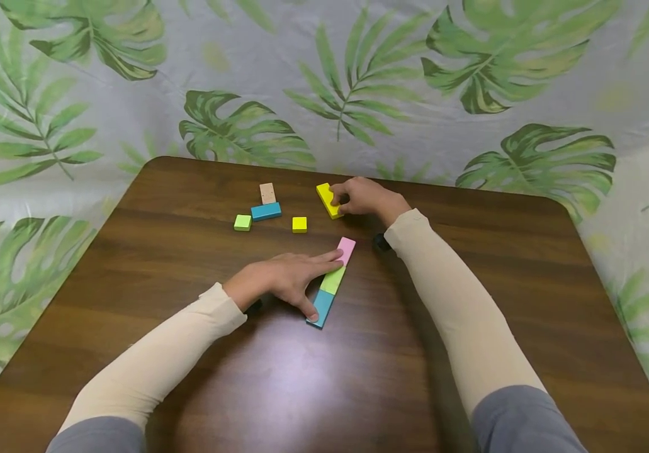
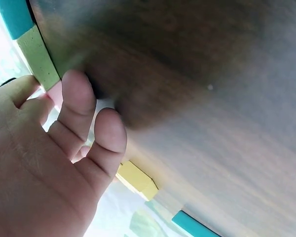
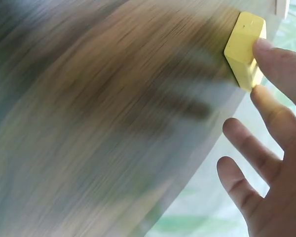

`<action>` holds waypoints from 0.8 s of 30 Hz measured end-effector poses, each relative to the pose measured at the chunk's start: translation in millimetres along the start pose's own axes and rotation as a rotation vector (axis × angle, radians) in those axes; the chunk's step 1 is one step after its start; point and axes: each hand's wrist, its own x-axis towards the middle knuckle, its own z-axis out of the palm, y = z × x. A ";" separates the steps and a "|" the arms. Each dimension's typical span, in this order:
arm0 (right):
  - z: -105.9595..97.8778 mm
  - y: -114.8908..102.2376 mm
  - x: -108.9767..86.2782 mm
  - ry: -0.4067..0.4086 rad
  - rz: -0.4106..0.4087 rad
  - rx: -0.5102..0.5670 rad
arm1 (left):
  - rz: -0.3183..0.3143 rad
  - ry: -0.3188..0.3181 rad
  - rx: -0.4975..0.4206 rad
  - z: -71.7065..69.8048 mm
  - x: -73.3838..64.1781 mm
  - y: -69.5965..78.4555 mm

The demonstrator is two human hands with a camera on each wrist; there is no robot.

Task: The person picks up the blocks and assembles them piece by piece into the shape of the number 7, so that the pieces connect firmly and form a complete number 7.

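Pink (image 1: pixel 347 249), light green (image 1: pixel 333 280) and blue (image 1: pixel 321 308) wooden blocks lie end to end in a slanted row on the table. My left hand (image 1: pixel 289 277) rests along this row, its thumb on the blue block and its outstretched fingers on the pink and green ones. Farther back, my right hand (image 1: pixel 361 196) pinches a long yellow block (image 1: pixel 324 194) between thumb and index finger. In the right wrist view the thumb presses the side of that yellow block (image 3: pixel 244 39), while the other fingers spread away from it.
Left of the right hand sit a small yellow cube (image 1: pixel 299 224), a blue block (image 1: pixel 266 211), a plain wood block (image 1: pixel 267 193) and a small green block (image 1: pixel 242 222). The brown table (image 1: pixel 188 189) ends at a leaf-patterned curtain (image 1: pixel 358 75).
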 end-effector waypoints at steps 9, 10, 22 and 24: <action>0.5 28.5 -33.5 0.024 0.060 0.019 | -0.001 0.004 -0.006 -0.6 -1.9 1.7; 1.6 32.1 -36.9 0.033 0.058 0.024 | -0.001 0.003 -0.001 -0.5 -1.8 1.8; 12.9 52.3 -74.1 0.090 0.070 0.019 | 0.005 0.009 -0.007 0.0 0.1 2.4; 13.0 52.0 -78.9 0.075 0.100 0.016 | 0.006 0.012 -0.005 0.3 0.8 2.6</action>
